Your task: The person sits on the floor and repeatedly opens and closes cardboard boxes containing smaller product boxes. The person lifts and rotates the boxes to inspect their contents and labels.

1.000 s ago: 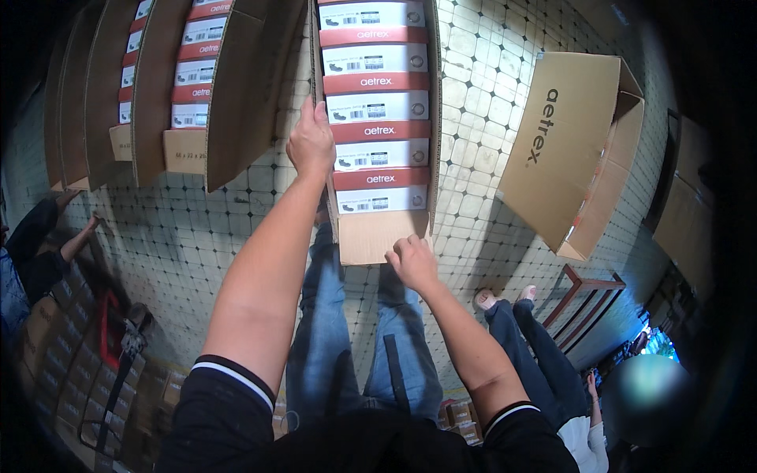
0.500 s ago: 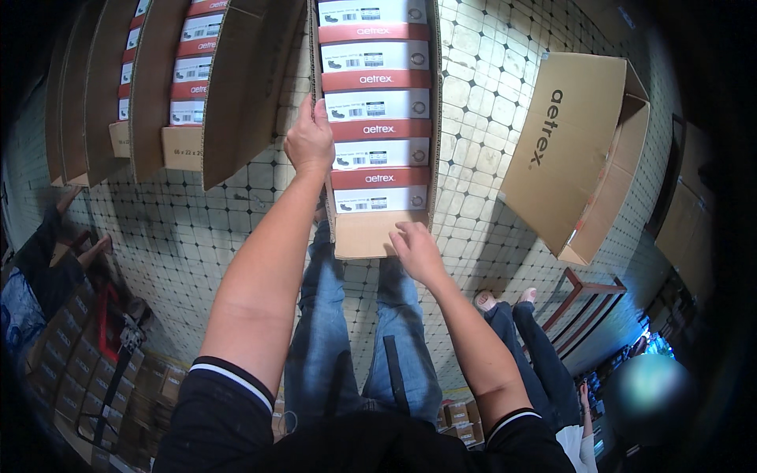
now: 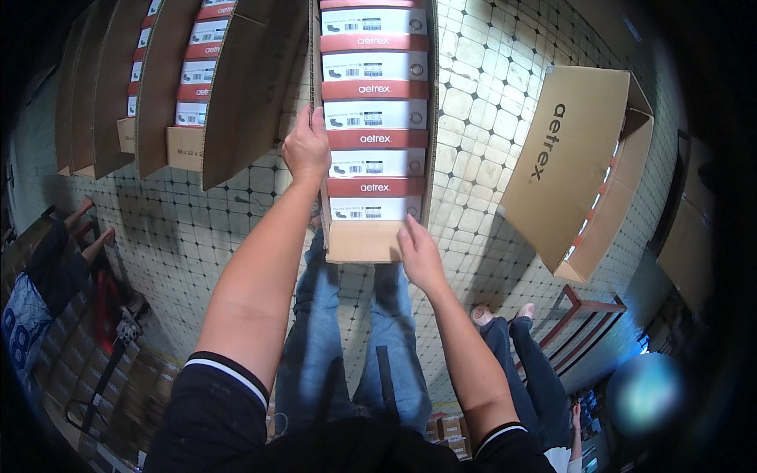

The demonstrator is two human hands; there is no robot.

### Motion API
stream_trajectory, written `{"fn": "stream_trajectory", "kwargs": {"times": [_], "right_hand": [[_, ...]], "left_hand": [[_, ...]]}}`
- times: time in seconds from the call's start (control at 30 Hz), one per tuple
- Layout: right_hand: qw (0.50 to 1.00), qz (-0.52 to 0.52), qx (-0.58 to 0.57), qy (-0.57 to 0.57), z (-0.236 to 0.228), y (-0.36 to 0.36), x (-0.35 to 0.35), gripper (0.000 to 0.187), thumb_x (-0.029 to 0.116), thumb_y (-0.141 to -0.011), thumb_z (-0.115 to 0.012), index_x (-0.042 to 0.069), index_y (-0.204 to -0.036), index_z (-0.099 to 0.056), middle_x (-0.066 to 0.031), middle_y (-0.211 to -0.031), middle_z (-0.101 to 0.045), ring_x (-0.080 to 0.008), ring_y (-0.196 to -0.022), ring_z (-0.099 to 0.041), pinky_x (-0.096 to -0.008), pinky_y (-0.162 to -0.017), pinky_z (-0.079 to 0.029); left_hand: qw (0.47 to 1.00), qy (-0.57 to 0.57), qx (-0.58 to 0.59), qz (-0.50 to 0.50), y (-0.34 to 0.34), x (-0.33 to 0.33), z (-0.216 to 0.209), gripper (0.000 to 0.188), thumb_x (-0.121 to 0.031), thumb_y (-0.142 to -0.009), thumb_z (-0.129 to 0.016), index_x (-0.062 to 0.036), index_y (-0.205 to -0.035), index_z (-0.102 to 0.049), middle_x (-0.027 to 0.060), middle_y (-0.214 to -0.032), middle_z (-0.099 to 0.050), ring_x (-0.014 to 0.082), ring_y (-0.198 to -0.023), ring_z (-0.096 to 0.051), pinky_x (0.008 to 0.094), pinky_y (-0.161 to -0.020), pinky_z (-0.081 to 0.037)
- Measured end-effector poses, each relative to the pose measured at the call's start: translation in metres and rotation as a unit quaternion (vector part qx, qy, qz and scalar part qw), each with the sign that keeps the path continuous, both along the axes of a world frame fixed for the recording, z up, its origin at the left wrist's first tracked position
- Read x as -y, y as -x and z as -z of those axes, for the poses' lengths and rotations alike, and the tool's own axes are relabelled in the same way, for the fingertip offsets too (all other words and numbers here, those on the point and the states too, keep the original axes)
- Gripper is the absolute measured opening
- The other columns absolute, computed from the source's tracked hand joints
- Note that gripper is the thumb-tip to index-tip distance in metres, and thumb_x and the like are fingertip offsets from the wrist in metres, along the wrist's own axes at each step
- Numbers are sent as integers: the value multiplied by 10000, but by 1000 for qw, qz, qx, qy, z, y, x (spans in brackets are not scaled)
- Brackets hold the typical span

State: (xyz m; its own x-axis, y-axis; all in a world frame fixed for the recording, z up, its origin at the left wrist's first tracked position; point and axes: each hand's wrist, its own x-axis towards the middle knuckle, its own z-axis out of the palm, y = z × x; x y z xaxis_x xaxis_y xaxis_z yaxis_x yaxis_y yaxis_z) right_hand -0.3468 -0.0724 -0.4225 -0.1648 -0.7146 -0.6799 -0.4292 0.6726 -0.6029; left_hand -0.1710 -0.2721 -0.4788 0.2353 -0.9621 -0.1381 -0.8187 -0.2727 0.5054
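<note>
Right hand (image 3: 420, 251) has scooted up by the near-right corner of the carton (image 3: 363, 242), fingers together, can't tell if pinching; left hand (image 3: 306, 150) pinches its left wall.

White lettering (image 3: 374, 139) — red box bands (image 3: 335, 139); black lettering (image 3: 547, 142) — tan carton (image 3: 572, 173).

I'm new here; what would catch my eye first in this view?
First, probably the column of red-and-white boxes, top centre, in an open carton. The left hand holds its left side, the right hand is at its near right corner. Another brown carton sits on the tiled floor at right.
</note>
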Motion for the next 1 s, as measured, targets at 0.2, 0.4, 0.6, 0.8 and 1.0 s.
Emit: {"fn": "stream_trajectory", "kwargs": {"times": [0.2, 0.4, 0.6, 0.8, 1.0], "right_hand": [[998, 16, 43, -35, -2, 1, -1, 516, 257, -979, -503, -82, -1361, -432, -255, -1311, -535, -300, -1160, -574, -338, -986, -434], [996, 37, 60, -53, 5, -9, 2, 506, 296, -954, -505, -72, -1301, -506, -259, -1260, -567, -381, -1149, -564, -394, -987, -427], [981, 13, 69, -178, 43, -24, 22, 527, 364, -948, -496, -31, -1294, -538, -255, -1253, -583, -367, -1202, -547, -388, -1022, -411], [985, -7, 20, -170, 78, -31, 43, 427, 359, -943, -504, 15, -1156, -638, -248, -1118, -642, -372, -1089, -609, -405, -949, -451], [977, -64, -31, -202, 81, -25, 100, 411, 392, -920, -502, 46, -996, -711, -264, -980, -666, -426, -980, -632, -473, -910, -476]], "left_hand": [[1000, 1, 11, 6, 1, 1, 3, 417, -425, -981, -435, -106, -1188, -605, 209, -908, -687, 420, -845, -653, 500, -754, -506], [999, -8, 31, 7, 0, 1, 6, 423, -430, -985, -422, -102, -1190, -592, 216, -906, -684, 429, -839, -648, 510, -748, -502], [999, -17, 35, 10, -3, 2, 5, 406, -418, -985, -427, -109, -1191, -592, 220, -900, -682, 433, -833, -647, 513, -743, -503], [999, -29, 27, 28, -9, 4, 3, 380, -391, -982, -438, -117, -1205, -577, 229, -879, -674, 439, -812, -641, 534, -703, -499], [998, -61, -15, 31, -15, 6, -3, 373, -347, -971, -479, -87, -1226, -556, 236, -914, -671, 437, -824, -641, 517, -697, -504]]}}
